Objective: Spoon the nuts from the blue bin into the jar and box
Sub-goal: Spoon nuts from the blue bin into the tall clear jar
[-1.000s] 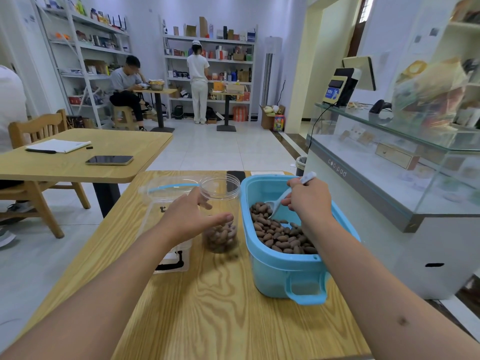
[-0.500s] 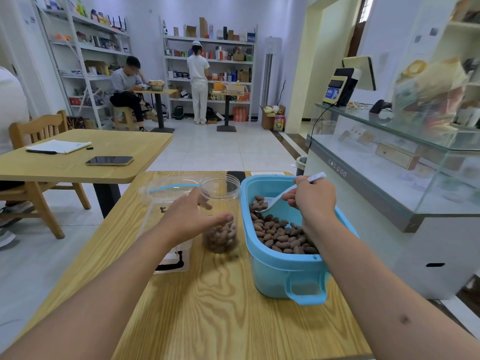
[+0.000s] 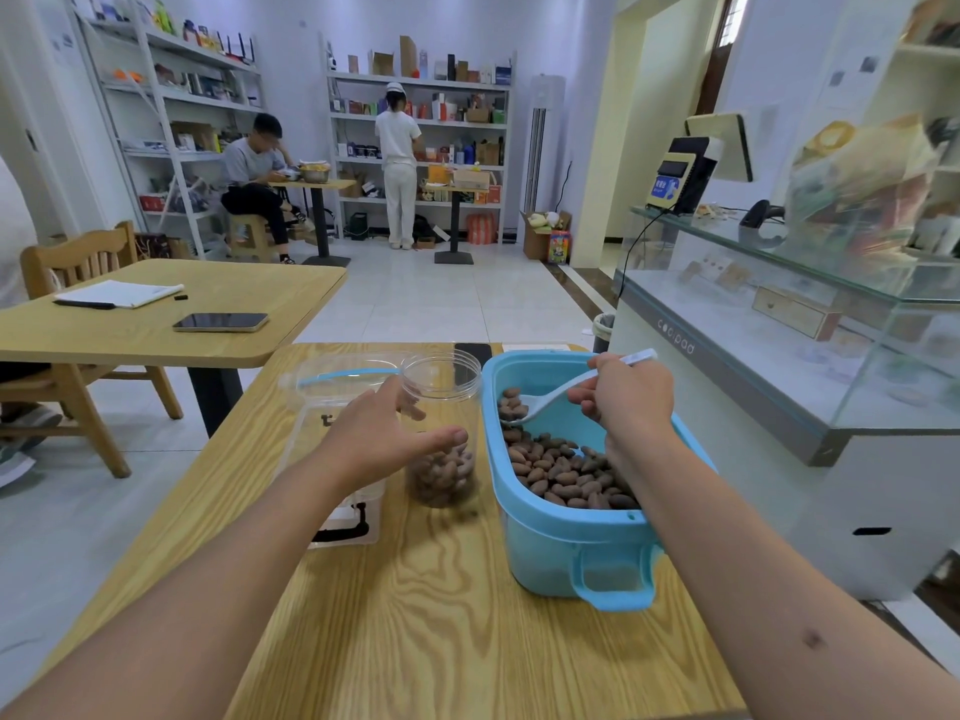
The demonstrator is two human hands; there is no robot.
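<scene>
A blue bin (image 3: 566,553) with brown nuts (image 3: 563,470) stands on the right of the wooden table (image 3: 415,631). My right hand (image 3: 628,397) grips a white spoon (image 3: 550,400), whose bowl carries a few nuts above the bin's far end. To the bin's left is a clear jar (image 3: 441,387), upright, with nuts in its bottom. My left hand (image 3: 384,439) holds the jar, thumb across its front and fingers behind it. A clear plastic box (image 3: 332,387) with a blue-trimmed lid lies left of the jar, partly hidden by my hand.
A dark phone (image 3: 472,353) lies at the table's far edge behind the jar. A second table (image 3: 156,335) with a phone and notebook stands to the left, a glass counter (image 3: 779,356) close on the right. Two people are at the far shelves.
My right hand has lifted the spoon out of the nut pile with a few nuts in it, up and toward the bin's far left. The left hand stays on the jar.
</scene>
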